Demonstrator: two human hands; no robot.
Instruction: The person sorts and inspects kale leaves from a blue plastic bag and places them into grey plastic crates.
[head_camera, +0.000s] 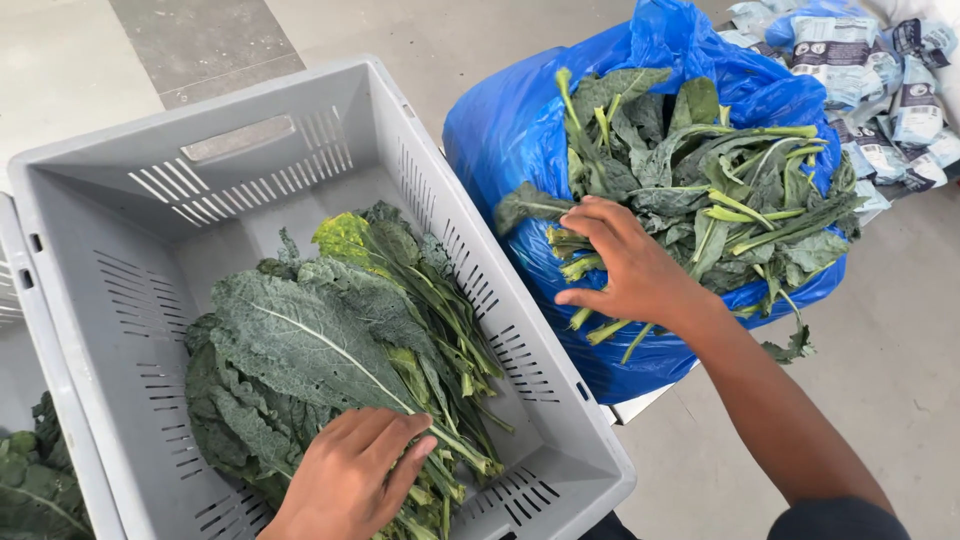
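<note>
Left hand (350, 480) presses flat, fingers together, on limp kale (320, 350) at 7 o'clock; right hand (630, 270) pinches stiffer stems (585, 265), probably the firmest hold.

A single head-worn view looks steeply down from above and close; the grey crate (300, 300) fills the left and centre; the blue bag (520, 130) sits upper right; pale floor (900, 380) lies beyond.

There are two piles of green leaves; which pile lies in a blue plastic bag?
The right-hand pile of leaves, under the right hand, lies in the blue bag. The other pile, under the left hand, fills the grey crate.
</note>
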